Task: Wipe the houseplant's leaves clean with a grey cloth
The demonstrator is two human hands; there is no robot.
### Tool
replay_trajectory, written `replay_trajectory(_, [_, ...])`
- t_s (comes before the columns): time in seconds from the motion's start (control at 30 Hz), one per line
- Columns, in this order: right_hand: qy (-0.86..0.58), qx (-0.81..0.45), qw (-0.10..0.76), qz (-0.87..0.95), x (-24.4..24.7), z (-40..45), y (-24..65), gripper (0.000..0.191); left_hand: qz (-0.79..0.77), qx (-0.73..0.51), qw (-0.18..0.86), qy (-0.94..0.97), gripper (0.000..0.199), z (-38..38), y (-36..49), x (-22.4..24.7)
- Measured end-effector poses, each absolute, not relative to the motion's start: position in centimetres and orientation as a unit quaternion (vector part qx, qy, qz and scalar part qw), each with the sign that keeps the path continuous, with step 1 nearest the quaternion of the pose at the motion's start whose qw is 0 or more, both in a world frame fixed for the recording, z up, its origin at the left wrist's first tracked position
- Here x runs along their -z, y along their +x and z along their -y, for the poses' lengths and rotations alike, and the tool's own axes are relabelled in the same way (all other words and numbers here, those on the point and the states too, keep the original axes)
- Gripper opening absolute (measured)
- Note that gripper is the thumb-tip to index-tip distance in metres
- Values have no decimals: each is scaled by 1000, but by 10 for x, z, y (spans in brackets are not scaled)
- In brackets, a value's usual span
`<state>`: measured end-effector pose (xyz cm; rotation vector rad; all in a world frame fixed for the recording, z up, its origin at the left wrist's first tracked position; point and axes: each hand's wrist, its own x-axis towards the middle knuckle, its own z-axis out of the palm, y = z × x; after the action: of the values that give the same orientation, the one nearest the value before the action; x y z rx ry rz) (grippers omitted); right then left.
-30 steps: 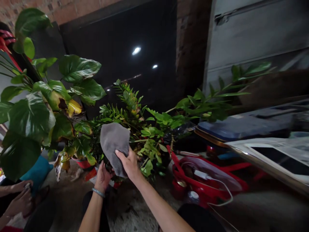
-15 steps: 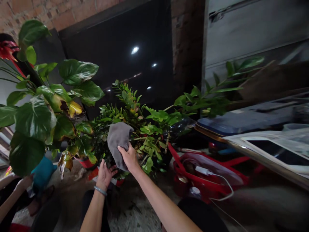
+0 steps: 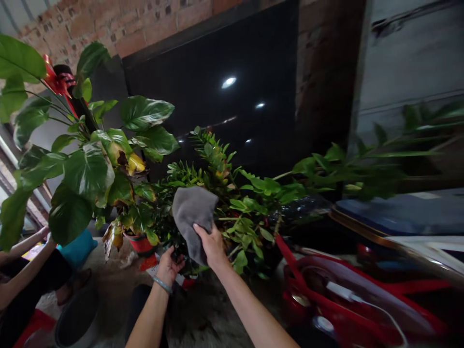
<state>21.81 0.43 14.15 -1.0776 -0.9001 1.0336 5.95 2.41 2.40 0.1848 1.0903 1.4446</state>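
A grey cloth (image 3: pixel 192 215) hangs from my right hand (image 3: pixel 213 246), whose thumb lies over the cloth and whose other fingers are behind it. The cloth is in front of the leafy green plants (image 3: pixel 246 208) at the middle. My left hand (image 3: pixel 169 267), with a pale bracelet on the wrist, is lower and to the left, beside dark small leaves. Its fingers are partly spread and slightly curled, and nothing shows in the palm.
A big-leaved plant (image 3: pixel 87 174) rises at the left above a red pot (image 3: pixel 140 244). Another person's arms (image 3: pixel 25 270) show at the far left, near a dark bucket (image 3: pixel 78 316). A red bag (image 3: pixel 308 285) with a white charger is at the lower right, below a blue-topped surface (image 3: pixel 398 215).
The whole view has shifted, so the plants and bag appear further right. Both my hands appear slightly lower and further right, with the cloth still in my right hand.
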Motion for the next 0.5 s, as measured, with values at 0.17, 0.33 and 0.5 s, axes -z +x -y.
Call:
replay_trajectory(0.17, [-463, -580, 572, 349, -94, 38, 212, 33, -475, -607, 631, 87, 11, -24, 56, -25])
replay_trajectory(0.33, [-436, -498, 631, 406, -117, 45, 219, 43, -472, -606, 634, 93, 6, -25, 56, -21])
replay_trajectory(0.5, [-466, -476, 632, 396, -136, 7, 214, 44, -484, -608, 625, 74, 6, -30, 67, -27])
